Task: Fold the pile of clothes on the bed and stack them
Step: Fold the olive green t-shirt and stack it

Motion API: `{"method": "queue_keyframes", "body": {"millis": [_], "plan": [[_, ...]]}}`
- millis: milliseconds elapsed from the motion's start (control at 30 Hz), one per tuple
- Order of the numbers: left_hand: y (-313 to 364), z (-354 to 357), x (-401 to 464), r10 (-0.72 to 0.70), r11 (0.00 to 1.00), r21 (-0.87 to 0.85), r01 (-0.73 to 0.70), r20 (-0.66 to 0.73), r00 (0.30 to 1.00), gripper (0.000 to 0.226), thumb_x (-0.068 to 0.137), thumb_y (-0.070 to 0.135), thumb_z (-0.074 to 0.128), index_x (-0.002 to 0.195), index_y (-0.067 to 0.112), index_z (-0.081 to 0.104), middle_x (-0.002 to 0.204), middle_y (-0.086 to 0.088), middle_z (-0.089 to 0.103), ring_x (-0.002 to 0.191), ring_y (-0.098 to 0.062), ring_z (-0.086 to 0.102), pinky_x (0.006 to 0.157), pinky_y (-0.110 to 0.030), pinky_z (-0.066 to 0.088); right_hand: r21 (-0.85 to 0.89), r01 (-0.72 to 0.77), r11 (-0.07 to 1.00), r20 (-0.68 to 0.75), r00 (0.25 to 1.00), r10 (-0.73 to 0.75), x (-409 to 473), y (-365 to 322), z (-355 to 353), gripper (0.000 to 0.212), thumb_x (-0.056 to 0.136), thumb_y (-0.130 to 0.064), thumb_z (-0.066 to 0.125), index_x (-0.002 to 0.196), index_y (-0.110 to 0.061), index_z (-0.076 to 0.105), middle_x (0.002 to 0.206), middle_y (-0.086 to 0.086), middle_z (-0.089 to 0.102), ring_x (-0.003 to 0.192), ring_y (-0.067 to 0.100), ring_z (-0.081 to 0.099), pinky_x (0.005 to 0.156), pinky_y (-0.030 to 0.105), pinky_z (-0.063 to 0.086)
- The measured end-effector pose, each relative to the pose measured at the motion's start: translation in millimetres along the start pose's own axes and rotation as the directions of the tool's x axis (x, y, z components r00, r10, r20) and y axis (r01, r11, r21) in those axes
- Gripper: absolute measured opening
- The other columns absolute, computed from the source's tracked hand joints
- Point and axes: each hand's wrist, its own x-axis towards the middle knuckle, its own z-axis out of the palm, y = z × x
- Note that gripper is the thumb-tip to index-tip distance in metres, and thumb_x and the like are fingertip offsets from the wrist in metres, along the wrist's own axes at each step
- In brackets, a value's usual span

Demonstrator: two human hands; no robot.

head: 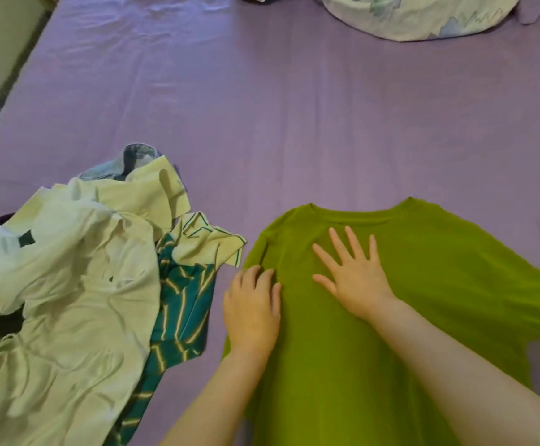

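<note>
1. We see a purple bedsheet point(294, 107) covering the bed, a floral duvet point(416, 14) at its far edge
2. A green t-shirt point(423, 268) lies flat; our right hand point(355, 278) presses it, fingers spread
3. Our left hand point(252, 312) curls on its sleeve edge, beside the unfolded pile point(69, 284)

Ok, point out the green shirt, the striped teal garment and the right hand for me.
green shirt point(429, 272): head view, on the chest, right of the hand.
striped teal garment point(181, 304): head view, on its striped middle beside the white clothes.
right hand point(357, 278): head view, on the back of the hand, lying flat on the shirt.
</note>
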Motion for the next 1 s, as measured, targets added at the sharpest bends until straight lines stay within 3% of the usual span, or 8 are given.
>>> {"method": "queue_keyframes", "body": {"millis": [100, 200, 300, 433, 567, 700, 867, 1000], "plan": [[-28.3, -5.9, 6.9, -0.295, 0.940, -0.145, 0.309, 0.109, 0.949, 0.042, 0.091, 0.034, 0.060, 0.129, 0.020, 0.050, 0.119, 0.000, 0.054, 0.109, -0.020, 0.051, 0.087, -0.036, 0.046, 0.072, 0.030, 0.997, -0.131, 0.991, -0.020, 31.6, -12.3, -27.8, 0.050, 0.099, -0.050, 0.029, 0.137, -0.022, 0.045, 0.158, 0.002, 0.021, 0.146, 0.022, 0.013, 0.109, 0.041, 0.025], [-43.9, -8.4, 12.6, -0.392, 0.854, -0.229, 0.468, 0.309, 0.867, 0.028, 0.089, 0.036, 0.063, 0.110, 0.020, 0.054, 0.101, 0.002, 0.056, 0.095, -0.020, 0.055, 0.076, -0.036, 0.047, 0.178, 0.182, 0.967, -0.200, 0.969, -0.145, 62.6, -32.8, -49.4, 0.040, 0.101, -0.039, 0.036, 0.132, -0.018, 0.050, 0.152, -0.003, 0.035, 0.140, 0.016, 0.025, 0.103, 0.036, 0.038], [-51.3, -11.1, 14.0, -0.288, 0.808, -0.393, 0.439, 0.387, 0.876, 0.023, 0.090, 0.031, 0.062, 0.077, 0.019, 0.048, 0.075, 0.002, 0.050, 0.074, -0.018, 0.049, 0.061, -0.033, 0.036, 0.197, 0.281, 0.939, -0.070, 0.960, -0.272, 82.5, -55.3, -61.0, 0.049, 0.100, -0.030, 0.041, 0.147, -0.022, 0.030, 0.154, 0.000, 0.029, 0.140, 0.019, 0.024, 0.106, 0.038, 0.036], [-56.8, -36.6, 23.0, -0.200, 0.528, -0.672, 0.520, 0.496, 0.845, 0.018, 0.093, 0.026, 0.058, 0.102, 0.011, 0.052, 0.092, -0.008, 0.059, 0.090, -0.027, 0.059, 0.080, -0.041, 0.047, 0.293, 0.219, 0.931, -0.043, 0.975, -0.216, 91.1, -61.0, -72.0, 0.027, 0.093, -0.029, 0.055, 0.117, -0.015, 0.060, 0.117, 0.011, 0.056, 0.116, 0.026, 0.044, 0.090, 0.036, 0.040], [-78.7, -69.8, 35.5, 0.044, 0.558, -0.612, 0.561, 0.697, 0.716, 0.037, 0.086, 0.023, 0.070, 0.118, 0.019, 0.052, 0.113, -0.006, 0.067, 0.098, -0.020, 0.067, 0.084, -0.033, 0.056, 0.591, 0.101, 0.801, -0.106, 0.993, -0.047, 84.9, -48.2, -86.1, 0.014, 0.089, -0.016, 0.061, 0.099, -0.006, 0.061, 0.102, 0.016, 0.063, 0.099, 0.030, 0.058, 0.072, 0.028, 0.032], [-99.7, -92.8, 36.3, 0.107, 0.689, -0.462, 0.558, 0.827, 0.553, 0.016, 0.087, 0.021, 0.069, 0.101, 0.013, 0.069, 0.102, -0.005, 0.073, 0.092, -0.019, 0.069, 0.087, -0.031, 0.055, 0.577, 0.040, 0.816, -0.070, 0.998, 0.001, 78.8, -45.2, -90.4, 0.013, 0.092, -0.019, 0.056, 0.101, -0.010, 0.054, 0.100, 0.020, 0.065, 0.095, 0.033, 0.060, 0.072, 0.034, 0.038], [-118.5, -103.5, 34.9, 0.093, 0.672, -0.507, 0.540, 0.781, 0.617, 0.014, 0.090, 0.017, 0.064, 0.098, 0.006, 0.069, 0.101, -0.009, 0.073, 0.093, -0.021, 0.069, 0.090, -0.033, 0.054, 0.616, 0.034, 0.787, -0.053, 0.999, -0.002, 75.2, -49.8, -93.9, 0.023, 0.093, -0.015, 0.056, 0.114, -0.010, 0.064, 0.113, 0.013, 0.067, 0.108, 0.028, 0.060, 0.088, 0.031, 0.040], [-127.4, -107.7, 37.8, 0.077, 0.623, -0.571, 0.535, 0.725, 0.684, 0.022, 0.084, 0.019, 0.071, 0.100, 0.005, 0.066, 0.100, -0.011, 0.072, 0.093, -0.024, 0.069, 0.089, -0.036, 0.054, 0.701, -0.040, 0.712, 0.027, 0.999, 0.030, 77.3, -51.7, -94.3, 0.016, 0.087, -0.013, 0.065, 0.102, -0.009, 0.070, 0.095, 0.011, 0.069, 0.090, 0.022, 0.059, 0.080, 0.030, 0.041]]}}
